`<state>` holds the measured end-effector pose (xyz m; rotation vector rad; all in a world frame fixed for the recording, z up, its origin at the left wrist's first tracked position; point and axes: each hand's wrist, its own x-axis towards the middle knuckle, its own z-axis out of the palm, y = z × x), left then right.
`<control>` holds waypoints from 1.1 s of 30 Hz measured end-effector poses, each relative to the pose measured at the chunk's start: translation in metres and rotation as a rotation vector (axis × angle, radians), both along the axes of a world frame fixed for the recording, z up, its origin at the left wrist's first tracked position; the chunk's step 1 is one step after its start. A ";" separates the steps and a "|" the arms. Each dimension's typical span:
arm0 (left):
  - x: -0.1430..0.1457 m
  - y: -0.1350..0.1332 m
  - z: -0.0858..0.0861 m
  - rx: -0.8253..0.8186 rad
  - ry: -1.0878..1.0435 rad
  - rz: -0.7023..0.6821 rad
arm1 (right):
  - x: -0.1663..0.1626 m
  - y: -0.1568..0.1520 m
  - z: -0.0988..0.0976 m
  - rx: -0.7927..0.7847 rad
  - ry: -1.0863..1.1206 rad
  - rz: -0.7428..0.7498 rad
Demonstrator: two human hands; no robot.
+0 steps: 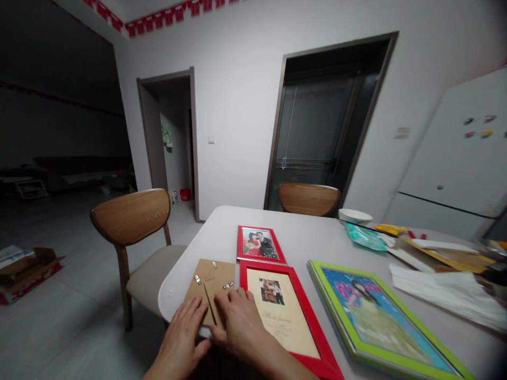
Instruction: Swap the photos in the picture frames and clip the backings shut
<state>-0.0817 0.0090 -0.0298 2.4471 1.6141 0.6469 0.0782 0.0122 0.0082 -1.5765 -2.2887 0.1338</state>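
Note:
A brown picture-frame backing board [209, 270] with small metal clips and a dark slit lies at the near left edge of the table. My left hand [182, 330] holds its left side, fingers laid over the top and thumb by the front edge. On the right side, my right hand [241, 322] grips it with bent fingers, thumb at the front edge. What lies beneath the board is hidden. Right beside it is a red picture frame [303, 306] with a cream insert, partly covered by my right arm. A smaller red photo frame [261, 244] of a couple lies behind.
A green picture frame [380, 322] lies on the white table [301, 237] at right. Beyond it are a white bowl [355, 215], a teal packet [364, 236], white paper [447, 290] and torn packaging. Wooden chairs stand at left [132, 216] and at the far side [309, 199].

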 end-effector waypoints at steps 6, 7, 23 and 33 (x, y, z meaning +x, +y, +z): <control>-0.009 0.004 0.010 0.074 -0.121 -0.052 | 0.009 -0.007 0.018 -0.038 0.287 0.052; -0.007 0.003 0.015 0.095 -0.154 -0.088 | 0.015 -0.010 0.024 -0.022 0.336 0.065; 0.106 -0.010 0.033 -0.120 -0.197 -0.416 | 0.136 -0.044 0.001 -0.069 0.453 -0.281; 0.096 -0.011 0.035 -0.139 -0.170 -0.344 | 0.124 -0.039 -0.015 0.014 0.093 -0.196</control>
